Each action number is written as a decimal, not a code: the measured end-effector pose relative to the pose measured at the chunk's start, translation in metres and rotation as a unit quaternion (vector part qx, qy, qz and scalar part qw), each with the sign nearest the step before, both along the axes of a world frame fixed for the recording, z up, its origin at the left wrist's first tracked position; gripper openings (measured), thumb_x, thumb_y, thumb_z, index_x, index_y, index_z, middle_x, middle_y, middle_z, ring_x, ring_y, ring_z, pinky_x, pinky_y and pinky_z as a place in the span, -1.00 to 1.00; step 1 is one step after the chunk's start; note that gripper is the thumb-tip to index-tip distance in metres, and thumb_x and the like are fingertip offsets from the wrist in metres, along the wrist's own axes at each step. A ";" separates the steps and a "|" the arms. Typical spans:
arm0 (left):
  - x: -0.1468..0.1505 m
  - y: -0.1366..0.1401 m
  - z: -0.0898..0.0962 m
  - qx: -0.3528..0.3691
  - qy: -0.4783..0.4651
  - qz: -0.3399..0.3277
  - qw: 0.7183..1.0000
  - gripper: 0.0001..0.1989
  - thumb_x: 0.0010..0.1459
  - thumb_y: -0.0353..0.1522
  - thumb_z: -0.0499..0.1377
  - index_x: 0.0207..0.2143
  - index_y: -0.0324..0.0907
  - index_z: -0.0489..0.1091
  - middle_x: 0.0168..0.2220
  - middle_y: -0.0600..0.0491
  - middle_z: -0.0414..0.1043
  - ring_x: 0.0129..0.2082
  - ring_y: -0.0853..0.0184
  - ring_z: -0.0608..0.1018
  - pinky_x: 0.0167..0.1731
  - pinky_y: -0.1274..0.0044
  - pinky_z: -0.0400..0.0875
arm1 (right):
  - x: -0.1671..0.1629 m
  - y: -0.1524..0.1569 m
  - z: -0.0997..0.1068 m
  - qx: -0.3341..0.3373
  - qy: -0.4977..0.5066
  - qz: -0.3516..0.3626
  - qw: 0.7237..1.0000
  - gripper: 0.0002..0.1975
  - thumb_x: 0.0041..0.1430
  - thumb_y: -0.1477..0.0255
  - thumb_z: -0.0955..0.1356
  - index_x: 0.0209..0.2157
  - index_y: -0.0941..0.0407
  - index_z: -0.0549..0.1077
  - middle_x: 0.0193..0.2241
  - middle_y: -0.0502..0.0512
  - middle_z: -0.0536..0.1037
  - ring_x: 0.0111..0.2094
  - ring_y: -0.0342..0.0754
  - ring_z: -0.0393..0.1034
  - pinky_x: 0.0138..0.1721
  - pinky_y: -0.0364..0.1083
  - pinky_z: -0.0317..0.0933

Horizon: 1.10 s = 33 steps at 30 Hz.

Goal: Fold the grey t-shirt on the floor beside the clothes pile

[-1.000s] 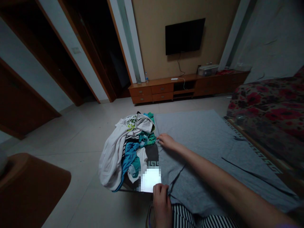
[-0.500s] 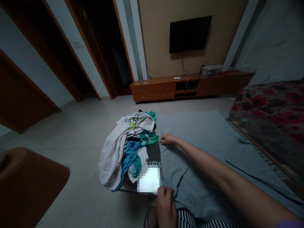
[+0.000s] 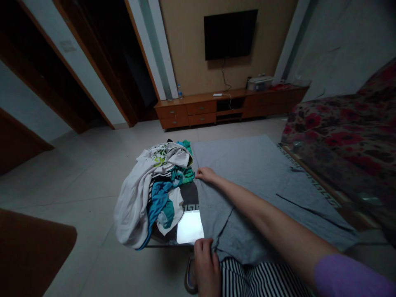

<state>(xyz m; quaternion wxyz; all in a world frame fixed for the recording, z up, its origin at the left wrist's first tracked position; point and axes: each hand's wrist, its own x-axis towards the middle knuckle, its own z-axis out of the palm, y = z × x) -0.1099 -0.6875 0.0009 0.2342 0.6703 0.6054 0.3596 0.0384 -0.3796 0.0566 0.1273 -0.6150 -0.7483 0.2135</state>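
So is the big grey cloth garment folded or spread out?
Spread out: the grey cloth garment lies flat across the table, left hand and right hand pinching its near-side edge.

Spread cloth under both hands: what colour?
Plain grey cloth, with dark seam lines; head view shows it best.

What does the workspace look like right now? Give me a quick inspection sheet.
Surface: dark glossy table, mostly covered by cloth.
Job's things: grey garment spread flat over the table.
Clutter: pile of clothes, white, teal and striped, left of the garment.
Hands: left hand pinches the garment's near edge; right hand rests on its far left edge.
Cables: cord hangs below the wall TV.
Surroundings: wooden TV cabinet, floral sofa, tiled floor.
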 end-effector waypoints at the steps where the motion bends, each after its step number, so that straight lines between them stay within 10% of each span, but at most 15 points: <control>1: -0.001 -0.001 0.002 -0.001 0.000 0.019 1.000 -0.70 0.13 -0.47 -0.04 -0.10 -0.21 0.34 -0.13 -0.11 0.33 -0.11 0.21 0.44 -0.12 0.39 0.35 | 0.006 -0.001 0.000 -0.003 0.006 -0.007 1.000 -0.62 0.22 0.16 0.28 -0.12 0.13 0.50 -0.12 0.15 0.53 -0.12 -0.03 0.39 -0.20 -0.19 0.17; 11: 0.010 -0.004 0.028 -0.155 -0.150 0.064 0.974 -0.53 0.09 -0.24 0.14 0.03 -0.19 0.17 -0.34 0.02 0.45 -0.36 0.25 0.52 -0.36 0.51 0.32 | 0.079 -0.073 -0.015 -0.025 0.019 -0.010 0.999 -0.47 -0.01 0.43 0.46 0.05 0.13 0.40 -0.01 0.14 0.48 -0.03 -0.02 0.37 -0.07 -0.19 0.19; 19: 0.014 0.001 0.035 -0.188 -0.409 0.117 0.885 -0.57 -0.02 -0.31 0.22 -0.10 -0.19 0.18 -0.42 0.16 0.37 -0.47 0.46 0.46 -0.41 0.61 0.33 | 0.085 -0.109 0.000 0.051 0.044 -0.108 0.992 -0.59 0.18 0.39 0.34 0.07 0.17 0.37 0.03 0.26 0.41 0.06 0.03 0.28 0.06 -0.07 0.13; 23: 0.020 -0.010 0.036 -0.257 -0.441 0.112 0.853 -0.60 -0.01 -0.29 0.25 -0.13 -0.24 0.26 -0.28 0.00 0.47 -0.32 0.37 0.54 -0.30 0.57 0.40 | 0.102 -0.181 0.013 0.059 0.158 -0.134 0.977 -0.66 0.25 0.28 0.25 -0.03 0.16 0.43 -0.14 0.21 0.49 -0.09 -0.05 0.36 -0.03 -0.08 0.19; 30: 0.035 -0.006 0.040 -0.318 -0.429 0.062 0.843 -0.62 0.00 -0.41 0.23 -0.10 -0.21 0.23 -0.31 0.00 0.49 -0.43 0.34 0.58 -0.36 0.51 0.48 | 0.175 -0.407 -0.040 -0.256 0.455 -0.229 0.822 -0.68 0.07 0.17 0.35 -0.46 0.18 0.46 -0.49 0.12 0.51 -0.51 -0.15 0.38 -0.50 -0.20 0.21; 33: 0.042 -0.003 0.041 -0.318 -0.407 0.033 0.855 -0.63 -0.03 -0.43 0.23 -0.13 -0.24 0.26 -0.30 0.00 0.49 -0.42 0.33 0.58 -0.37 0.51 0.49 | 0.197 -0.447 -0.081 -0.219 0.546 -0.404 0.701 -0.69 -0.06 0.25 0.45 -0.29 0.13 0.47 -0.32 0.15 0.55 -0.37 -0.12 0.47 -0.40 -0.19 0.31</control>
